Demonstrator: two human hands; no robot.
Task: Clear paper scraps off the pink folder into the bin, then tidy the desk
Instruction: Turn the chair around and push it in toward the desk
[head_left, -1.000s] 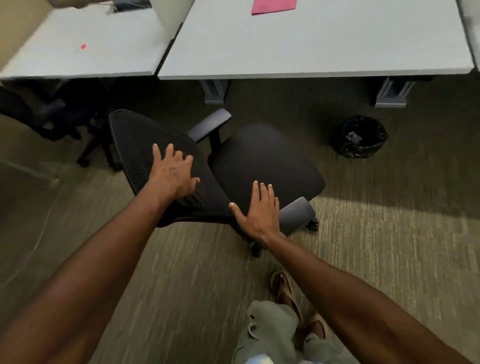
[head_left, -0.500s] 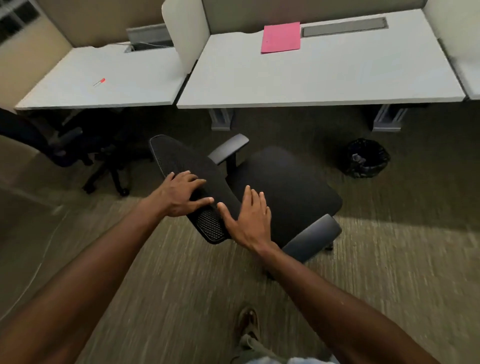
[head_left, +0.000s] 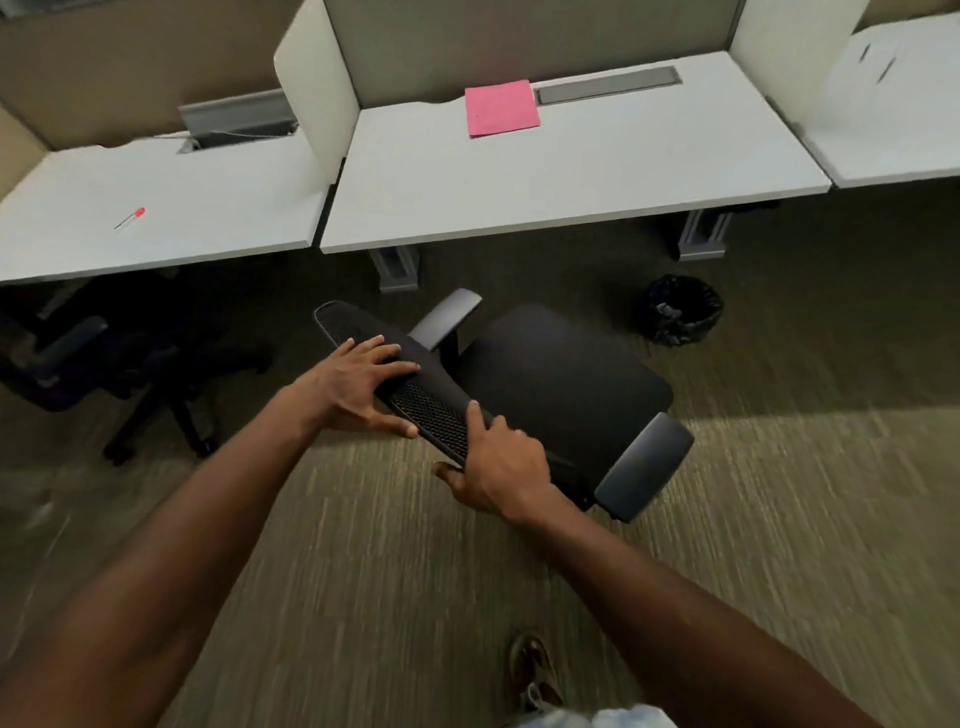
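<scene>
A black office chair (head_left: 561, 384) stands on the carpet in front of the white desk (head_left: 571, 176). My left hand (head_left: 358, 387) grips the top edge of its mesh backrest, fingers over the top and thumb underneath. My right hand (head_left: 498, 465) grips the nearer end of the same backrest. The pink folder (head_left: 501, 108) lies flat at the back of the desk with no scraps visible on it. A black-lined bin (head_left: 683, 316) sits on the floor to the right of the chair, under the desk's front edge.
White divider panels (head_left: 317, 104) separate the desk from a left desk holding a red-tipped pen (head_left: 131, 218). Another dark chair (head_left: 78, 364) sits under that left desk. Grey desk legs (head_left: 397, 267) stand behind the chair. My sandalled foot (head_left: 535, 670) is on the carpet.
The view has tilted up, showing more of the desk. The chair's backrest has turned edge-on, and both hands went from lying flat on it to gripping its top edge.
</scene>
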